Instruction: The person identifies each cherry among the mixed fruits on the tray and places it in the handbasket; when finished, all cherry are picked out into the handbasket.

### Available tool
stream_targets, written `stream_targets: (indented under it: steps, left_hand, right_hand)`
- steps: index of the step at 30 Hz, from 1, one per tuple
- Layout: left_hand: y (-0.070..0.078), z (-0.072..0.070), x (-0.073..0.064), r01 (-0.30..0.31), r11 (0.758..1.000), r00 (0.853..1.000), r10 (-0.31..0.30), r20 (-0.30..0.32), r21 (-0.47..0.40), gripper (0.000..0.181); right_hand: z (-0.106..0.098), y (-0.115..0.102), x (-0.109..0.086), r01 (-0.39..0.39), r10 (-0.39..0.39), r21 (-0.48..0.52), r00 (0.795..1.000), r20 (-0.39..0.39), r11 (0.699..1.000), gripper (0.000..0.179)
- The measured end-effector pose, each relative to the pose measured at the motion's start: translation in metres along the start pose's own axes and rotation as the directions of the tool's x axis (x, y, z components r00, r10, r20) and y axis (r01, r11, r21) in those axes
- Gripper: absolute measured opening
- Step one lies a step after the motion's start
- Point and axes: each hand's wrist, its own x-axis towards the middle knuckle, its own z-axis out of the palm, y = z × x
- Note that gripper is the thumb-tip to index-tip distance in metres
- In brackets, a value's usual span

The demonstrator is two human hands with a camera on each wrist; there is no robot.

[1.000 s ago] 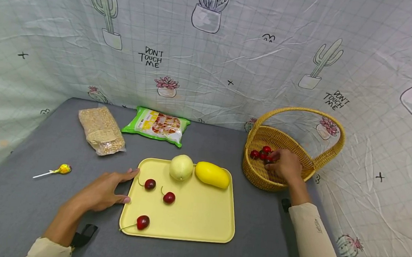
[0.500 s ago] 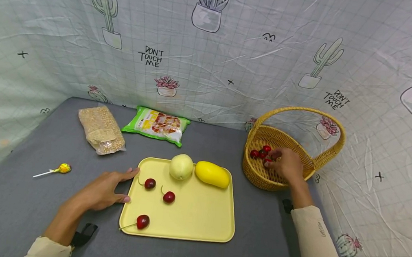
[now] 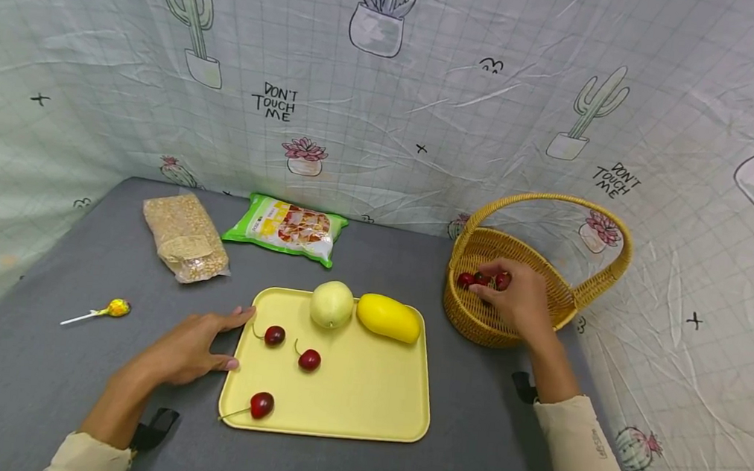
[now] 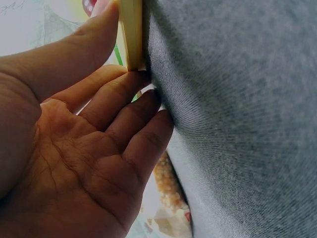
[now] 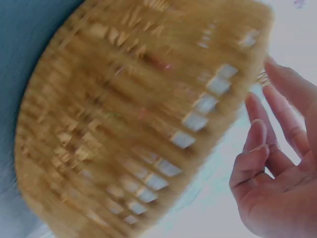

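A yellow tray (image 3: 369,407) lies on the grey table. At its left edge rests my left hand (image 3: 185,350), thumb and forefinger spread along the rim; in the left wrist view the fingers (image 4: 141,116) touch the cloth beside the tray's edge (image 4: 131,34). On the tray are three dark red cherries with stems, one of them a near cherry (image 3: 261,406). My right hand (image 3: 521,297) reaches into a wicker basket (image 3: 470,326), thumb and fingers apart around several cherries, including a left cherry (image 3: 466,280). Whether it touches one is hidden.
At the tray's back stand a pale green round fruit (image 3: 332,305) and a yellow oblong fruit (image 3: 388,318). Behind lie a bag of kernels (image 3: 186,237) and a green snack packet (image 3: 286,229). A lollipop (image 3: 116,308) lies left. The basket handle (image 3: 555,199) arches above the right hand.
Inside the basket my right hand has shifted slightly back and left, its thumb and fingers spreading wider over the cherries. My left hand has stayed at the tray's edge.
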Motion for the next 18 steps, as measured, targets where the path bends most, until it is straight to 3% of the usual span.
stream_targets:
  steps: [6, 11, 18]
  left_hand:
    - [0.001, 0.000, 0.000, 0.000, 1.000, 1.000, 0.000, 0.000, 0.001, 0.088]
    - [0.000, -0.002, 0.000, 0.006, 1.000, 1.000, -0.006, 0.008, 0.004, 0.090]
    - [0.001, -0.002, 0.000, 0.007, 1.000, 1.000, -0.007, 0.013, 0.008, 0.090]
  right_hand:
    - [0.006, -0.028, -0.010, 0.133, -0.128, 0.104, 0.990, -0.054, 0.986, 0.030]
    - [0.016, -0.053, -0.020, 0.252, -0.245, 0.141, 0.967, -0.066, 0.957, 0.032]
    - [0.035, -0.082, -0.033, 0.342, -0.348, 0.175, 0.937, 0.004, 0.923, 0.032]
